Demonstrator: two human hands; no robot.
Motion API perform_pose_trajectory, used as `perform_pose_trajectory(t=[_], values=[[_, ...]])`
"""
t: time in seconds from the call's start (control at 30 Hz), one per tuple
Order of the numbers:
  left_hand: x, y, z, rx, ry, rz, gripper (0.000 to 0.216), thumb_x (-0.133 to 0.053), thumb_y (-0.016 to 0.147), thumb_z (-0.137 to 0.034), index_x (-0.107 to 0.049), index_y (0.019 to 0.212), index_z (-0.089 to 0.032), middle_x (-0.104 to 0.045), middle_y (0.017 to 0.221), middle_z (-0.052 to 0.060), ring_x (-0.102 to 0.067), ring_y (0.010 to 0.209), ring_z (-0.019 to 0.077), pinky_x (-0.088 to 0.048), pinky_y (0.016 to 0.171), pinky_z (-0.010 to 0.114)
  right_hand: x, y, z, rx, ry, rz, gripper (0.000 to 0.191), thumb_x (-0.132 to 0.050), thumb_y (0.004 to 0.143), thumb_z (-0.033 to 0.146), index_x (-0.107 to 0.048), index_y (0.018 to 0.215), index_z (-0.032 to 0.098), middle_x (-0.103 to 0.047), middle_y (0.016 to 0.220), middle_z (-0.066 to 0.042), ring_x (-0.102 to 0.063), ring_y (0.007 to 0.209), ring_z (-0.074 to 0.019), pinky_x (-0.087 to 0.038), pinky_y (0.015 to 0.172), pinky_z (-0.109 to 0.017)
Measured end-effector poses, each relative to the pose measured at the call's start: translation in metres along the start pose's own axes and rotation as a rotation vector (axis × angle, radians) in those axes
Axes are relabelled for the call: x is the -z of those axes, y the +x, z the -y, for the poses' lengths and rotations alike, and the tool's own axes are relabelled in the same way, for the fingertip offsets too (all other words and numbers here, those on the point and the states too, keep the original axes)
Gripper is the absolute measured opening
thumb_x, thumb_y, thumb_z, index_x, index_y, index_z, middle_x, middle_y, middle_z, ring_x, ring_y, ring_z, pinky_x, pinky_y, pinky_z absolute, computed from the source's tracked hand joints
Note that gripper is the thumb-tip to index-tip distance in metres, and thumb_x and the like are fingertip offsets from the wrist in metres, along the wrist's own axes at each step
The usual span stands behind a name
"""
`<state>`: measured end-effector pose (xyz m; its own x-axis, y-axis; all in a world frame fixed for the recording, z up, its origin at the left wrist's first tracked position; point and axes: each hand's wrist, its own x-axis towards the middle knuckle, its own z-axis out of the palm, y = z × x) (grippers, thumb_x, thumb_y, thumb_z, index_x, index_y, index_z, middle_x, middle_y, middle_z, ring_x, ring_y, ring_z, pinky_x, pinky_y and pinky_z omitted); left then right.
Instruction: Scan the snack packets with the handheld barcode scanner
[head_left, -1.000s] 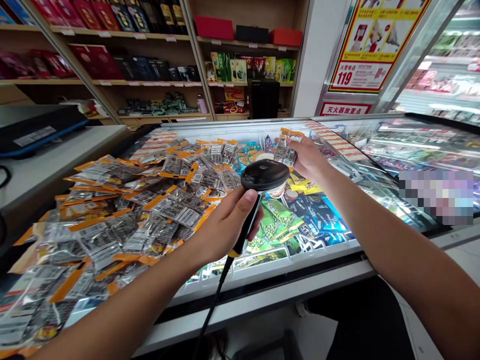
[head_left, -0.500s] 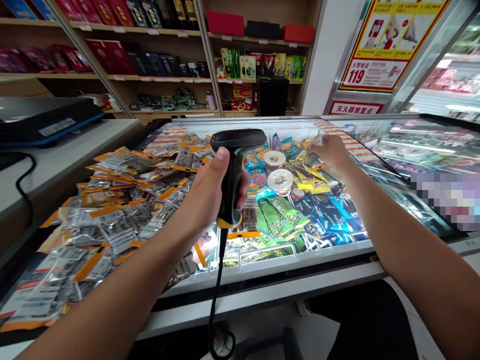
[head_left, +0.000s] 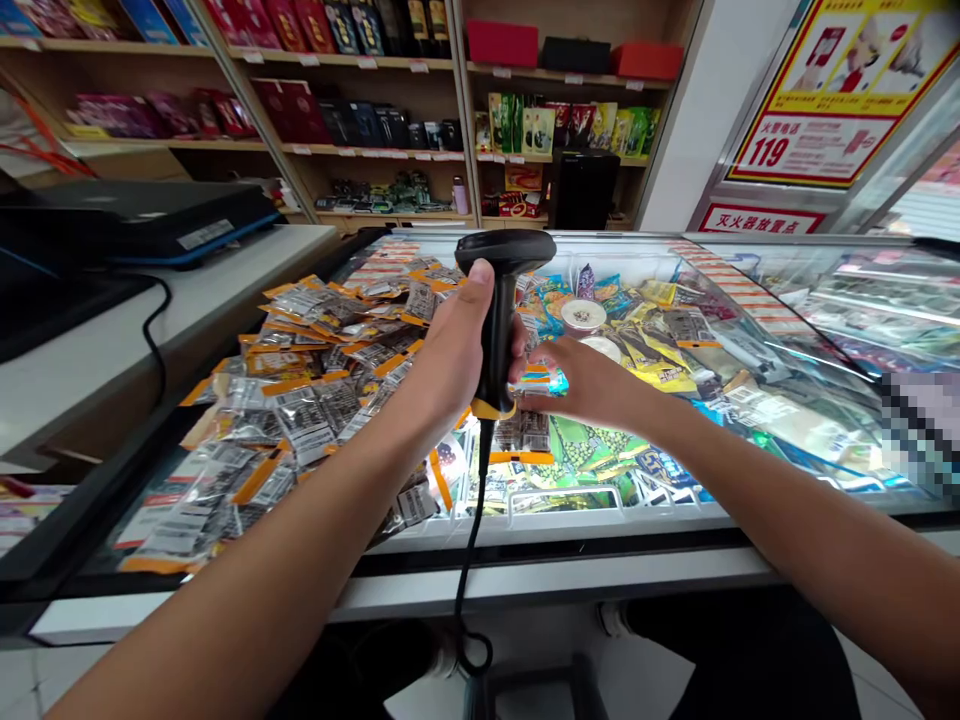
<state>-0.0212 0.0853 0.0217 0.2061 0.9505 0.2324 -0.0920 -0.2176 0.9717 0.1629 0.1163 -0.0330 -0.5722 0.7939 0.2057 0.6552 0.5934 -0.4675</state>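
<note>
My left hand (head_left: 465, 340) is wrapped round the grip of a black barcode scanner (head_left: 499, 340), which stands upright over the freezer with its cable (head_left: 476, 510) hanging down. My right hand (head_left: 581, 380) is just right of the scanner's grip, thumb and fingers apart. It is close to a clear snack packet with orange edges (head_left: 525, 435) lying on the glass; whether the fingertips touch it I cannot tell. A large heap of similar packets (head_left: 307, 410) covers the left part of the glass lid. Another such packet (head_left: 690, 326) lies farther right.
Under the glass are ice cream wrappers (head_left: 660, 370) and round tubs (head_left: 583, 316). A counter (head_left: 187, 300) with a dark flat device (head_left: 165, 215) runs along the left. Shelves of boxes (head_left: 502, 43) stand behind, and a wall poster (head_left: 832, 100) hangs at right.
My right hand has come away from the packet at the right and moved left, close to the scanner. The left hand keeps hold of the scanner. The view has turned slightly left.
</note>
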Motion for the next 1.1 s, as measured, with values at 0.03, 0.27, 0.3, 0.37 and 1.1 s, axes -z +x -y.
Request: perform_pose_trajectory(t=[0.03, 0.27, 0.3, 0.37, 1.1], values=[[0.000, 0.000, 0.000, 0.007, 0.007, -0.002, 0.058, -0.044, 0.092, -0.078, -0.053, 0.094, -0.021, -0.054, 0.060, -0.002, -0.049, 0.043, 0.0097, -0.036, 0.041, 0.024, -0.002, -0.001, 0.001, -0.011, 0.022, 0.019, 0.053, -0.073, 0.085, 0.060, -0.066, 0.125, 0.026, -0.068, 0.124, -0.011, -0.063, 0.109, -0.0317, -0.050, 0.085, -0.046], [-0.001, -0.002, 0.002, 0.008, 0.015, 0.019, 0.056, -0.044, 0.094, -0.075, -0.055, 0.093, -0.021, -0.055, 0.062, -0.001, -0.049, 0.042, 0.0098, -0.037, 0.042, 0.025, 0.026, -0.003, -0.017, -0.128, 0.365, 0.179, 0.044, -0.088, 0.071, 0.054, -0.079, 0.106, 0.028, -0.073, 0.098, -0.008, -0.066, 0.083, -0.0278, -0.051, 0.072, -0.044], [-0.001, -0.003, 0.002, 0.012, 0.020, 0.027, 0.056, -0.044, 0.094, -0.075, -0.055, 0.092, -0.021, -0.055, 0.063, -0.001, -0.049, 0.043, 0.0101, -0.036, 0.042, 0.025, 0.033, -0.004, -0.024, -0.154, 0.453, 0.180, 0.041, -0.088, 0.071, 0.052, -0.079, 0.102, 0.028, -0.073, 0.098, -0.008, -0.066, 0.083, -0.0279, -0.051, 0.071, -0.044], [-0.001, -0.004, 0.002, 0.024, 0.038, 0.055, 0.055, -0.045, 0.094, -0.074, -0.055, 0.091, -0.020, -0.057, 0.064, 0.001, -0.051, 0.044, 0.0109, -0.037, 0.042, 0.025, 0.050, -0.004, -0.040, -0.224, 0.635, 0.133, 0.037, -0.088, 0.073, 0.049, -0.078, 0.103, 0.029, -0.073, 0.100, -0.008, -0.067, 0.084, -0.0274, -0.053, 0.069, -0.043], [-0.005, -0.018, 0.002, 0.119, 0.368, 0.454, 0.040, -0.047, 0.102, -0.058, -0.053, 0.089, -0.021, -0.059, 0.070, 0.001, -0.054, 0.055, 0.0135, -0.041, 0.049, 0.025, 0.092, 0.000, -0.104, -0.308, 0.834, -0.380, 0.033, -0.083, 0.079, 0.043, -0.070, 0.103, 0.026, -0.069, 0.098, -0.006, -0.064, 0.084, -0.0192, -0.058, 0.080, -0.038]])
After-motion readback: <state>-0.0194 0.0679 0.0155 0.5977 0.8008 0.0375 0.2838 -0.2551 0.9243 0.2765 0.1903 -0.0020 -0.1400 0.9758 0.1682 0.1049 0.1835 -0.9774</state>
